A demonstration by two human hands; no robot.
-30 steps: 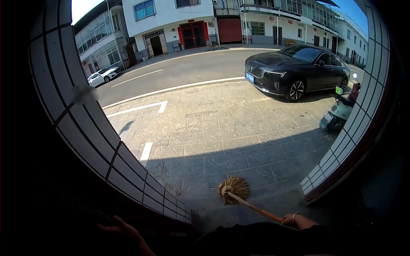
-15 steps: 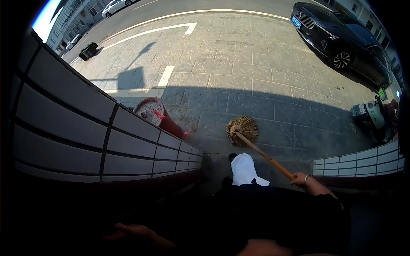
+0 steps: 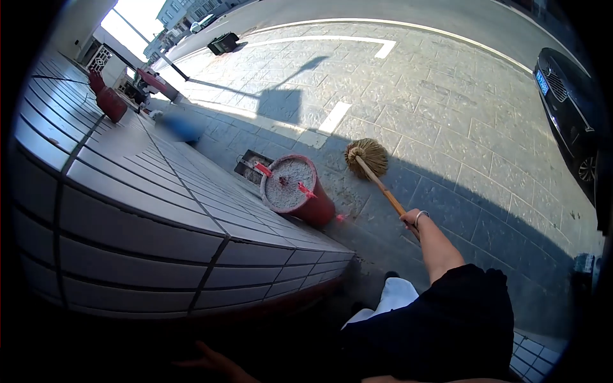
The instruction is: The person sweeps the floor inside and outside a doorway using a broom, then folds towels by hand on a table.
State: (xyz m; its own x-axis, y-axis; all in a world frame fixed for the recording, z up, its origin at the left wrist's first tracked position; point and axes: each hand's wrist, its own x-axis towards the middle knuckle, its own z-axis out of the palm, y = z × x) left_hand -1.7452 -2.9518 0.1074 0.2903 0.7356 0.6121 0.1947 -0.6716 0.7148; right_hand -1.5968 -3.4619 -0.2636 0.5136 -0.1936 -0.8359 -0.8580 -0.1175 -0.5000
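The right hand [image 3: 413, 219] has its fingers closed round the wooden handle of a straw broom [image 3: 366, 159], the arm stretched forward from a dark sleeve [image 3: 440, 322]; a pale bracelet [image 3: 421, 217] circles the wrist. The broom slants away to the upper left, its round bristle head at the paving [image 3: 469, 137], right by the shadow's edge; whether the bristles press on the stone cannot be told. The left hand [image 3: 216, 359] hangs low in deep shadow, its visible fingers loosely apart.

Left of the broom, a red bucket [image 3: 320, 209] filled with grey, ash-like material stands beside the tiled wall [image 3: 137, 230], with bright red strips at its rim. Just behind it sits a dark, tray-like object [image 3: 252, 162]. Farther off are a dark bin [image 3: 223, 43] and, on the right, a black car [image 3: 560, 121].
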